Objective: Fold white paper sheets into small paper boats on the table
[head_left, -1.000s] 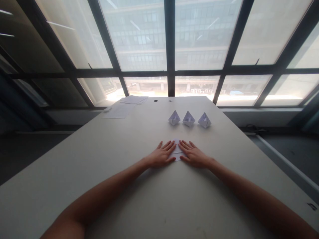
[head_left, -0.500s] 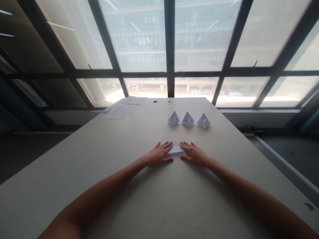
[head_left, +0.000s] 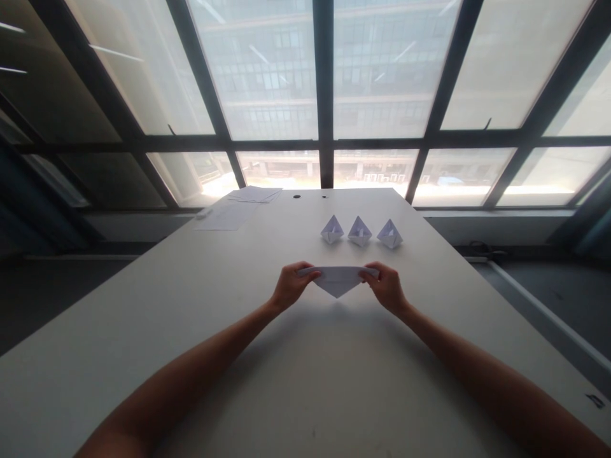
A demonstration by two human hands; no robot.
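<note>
Between my two hands is a folded sheet of white paper (head_left: 338, 280), its straight edge at the top and its point hanging down towards me. It appears lifted a little off the table, with a shadow beneath. My left hand (head_left: 294, 284) pinches the left corner between thumb and fingers. At the right corner, my right hand (head_left: 386, 286) grips the paper in the same way. Beyond the hands stand three folded paper boats in a row: a left one (head_left: 332, 230), a middle one (head_left: 359, 232) and a right one (head_left: 389, 235).
The white table (head_left: 229, 280) stretches away to large windows with dark frames (head_left: 324, 95). Flat sheets of paper (head_left: 222, 216) lie at its far left, beside a small pale object (head_left: 204, 213). A round hole (head_left: 296, 196) is set near the far edge.
My hands lay flat on the folded paper, pressing it to the table. Now they have raised it by its two side corners, and its point faces down towards me instead of away.
</note>
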